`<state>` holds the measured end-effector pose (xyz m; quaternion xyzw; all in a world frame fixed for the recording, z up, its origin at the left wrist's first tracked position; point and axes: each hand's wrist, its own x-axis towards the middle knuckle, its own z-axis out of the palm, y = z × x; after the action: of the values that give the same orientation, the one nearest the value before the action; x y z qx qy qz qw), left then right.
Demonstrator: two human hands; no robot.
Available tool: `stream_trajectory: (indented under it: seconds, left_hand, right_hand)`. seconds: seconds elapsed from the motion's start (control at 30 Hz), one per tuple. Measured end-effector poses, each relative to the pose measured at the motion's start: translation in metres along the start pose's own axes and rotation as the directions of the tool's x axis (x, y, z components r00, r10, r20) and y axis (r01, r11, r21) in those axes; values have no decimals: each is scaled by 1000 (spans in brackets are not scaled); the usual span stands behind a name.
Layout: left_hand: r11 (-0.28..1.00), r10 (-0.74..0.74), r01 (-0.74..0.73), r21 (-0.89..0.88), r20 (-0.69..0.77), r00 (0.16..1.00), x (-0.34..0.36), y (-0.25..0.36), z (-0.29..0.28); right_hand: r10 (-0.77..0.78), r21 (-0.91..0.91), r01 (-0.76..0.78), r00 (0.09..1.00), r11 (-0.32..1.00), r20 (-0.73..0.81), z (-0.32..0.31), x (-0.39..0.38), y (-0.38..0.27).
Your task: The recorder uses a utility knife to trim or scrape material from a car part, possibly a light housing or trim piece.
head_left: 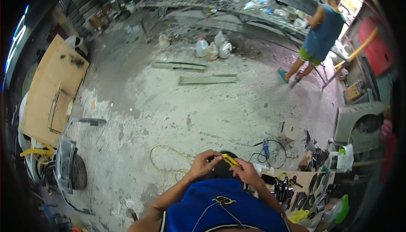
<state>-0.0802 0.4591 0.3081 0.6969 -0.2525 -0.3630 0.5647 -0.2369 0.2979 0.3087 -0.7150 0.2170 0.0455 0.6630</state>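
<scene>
In front of my blue shirt, both hands meet around a small yellow utility knife (230,160). My right hand (248,174) is closed on its near right part. The fingers of my left hand (206,164) are pinched together at the knife's left end; whether a blade is out is too small to tell. Below the knife, a dark round thing (224,172) is partly hidden by my hands. To the right of my right hand, a brown board (302,180) bears scissors (295,182), black pieces and a yellow cloth (299,216).
A yellow hose (163,146) curls on the floor at left, and a blue tool with a black cord (266,149) lies at right. Further off are a white stool (288,130), long strips (207,80), jugs (201,47) and a cluttered table (190,4). A person (323,33) stands beside it.
</scene>
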Motion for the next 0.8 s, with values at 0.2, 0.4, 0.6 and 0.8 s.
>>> stream_trajectory:
  seconds: [0.2, 0.4, 0.6, 0.8]
  left_hand:
    - [1000, -14, 14, 5, 25, 1000, 102, -13, -100]
    - [974, -211, 211, 77, -15, 977, 228, 23, -232]
    - [984, -107, 132, 120, -197, 975, 305, 46, -368]
    - [977, -203, 183, -111, -204, 958, 419, 39, -484]
  right_hand:
    - [-9, -30, 12, 995, 999, 100, -4, 138, -36]
    - [2, -38, 4, 988, 999, 155, 17, 337, -105]
    - [-76, -154, 165, 882, 974, 465, 39, 512, -196]
    - [-48, -215, 175, 868, 961, 494, 67, 672, -265]
